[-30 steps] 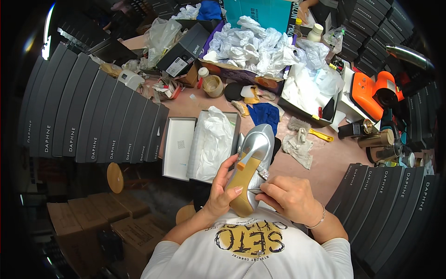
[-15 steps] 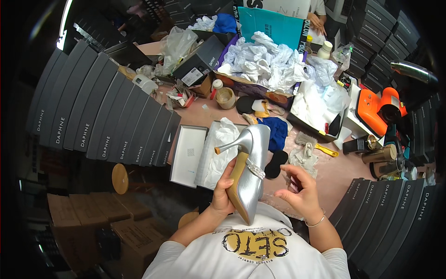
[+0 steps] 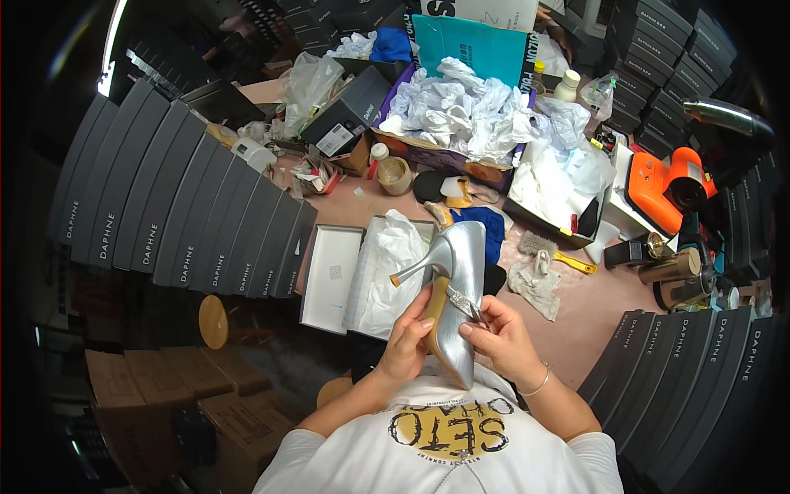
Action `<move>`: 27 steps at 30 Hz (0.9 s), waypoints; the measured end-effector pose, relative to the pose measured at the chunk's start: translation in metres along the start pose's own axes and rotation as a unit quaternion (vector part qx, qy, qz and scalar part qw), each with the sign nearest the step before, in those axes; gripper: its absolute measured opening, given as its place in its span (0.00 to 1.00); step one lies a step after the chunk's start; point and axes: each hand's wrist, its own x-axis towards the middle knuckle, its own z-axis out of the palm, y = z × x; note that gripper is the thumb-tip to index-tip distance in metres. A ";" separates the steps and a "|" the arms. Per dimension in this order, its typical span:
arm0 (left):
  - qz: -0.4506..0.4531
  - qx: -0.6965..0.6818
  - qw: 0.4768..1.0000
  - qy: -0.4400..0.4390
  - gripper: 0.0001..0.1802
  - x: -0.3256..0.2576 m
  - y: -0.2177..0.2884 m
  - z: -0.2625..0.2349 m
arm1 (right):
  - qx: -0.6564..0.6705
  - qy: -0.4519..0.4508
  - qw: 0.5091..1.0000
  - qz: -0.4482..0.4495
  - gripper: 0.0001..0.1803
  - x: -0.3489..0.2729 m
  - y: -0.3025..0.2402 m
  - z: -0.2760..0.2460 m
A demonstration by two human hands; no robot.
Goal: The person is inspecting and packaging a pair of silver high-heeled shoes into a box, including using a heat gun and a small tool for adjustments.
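Note:
A silver high-heeled shoe (image 3: 462,257) is held up in front of my chest, heel to the left and pointed toe down toward me. My left hand (image 3: 405,342) is closed round its tan sole, with the thumb lying on the sole. Across the shoe runs a glittery strap (image 3: 463,305). At the strap's right end my right hand (image 3: 510,346) is closed, thumb and fingers pinching it against the shoe's side. Just beyond the hands lies an open shoe box (image 3: 350,314) with white tissue paper (image 3: 389,263) in it.
Stacked dark shoe boxes (image 3: 177,198) rise on the left, with more boxes (image 3: 687,370) at the right. Past the shoe lie a blue cloth (image 3: 491,226), a yellow-handled brush (image 3: 568,258), a grey rag (image 3: 539,284) and a jar (image 3: 395,177). Crumpled paper fills a large carton (image 3: 436,152).
My right hand has come in from the right, where it was apart and empty, and now pinches the strap. The shoe has shifted slightly right, and the left thumb now lies across the sole.

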 end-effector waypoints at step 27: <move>-0.025 0.234 0.972 -0.028 0.24 -0.006 0.032 -0.027 | -0.099 -0.012 0.994 -0.047 0.12 -0.007 0.004 0.008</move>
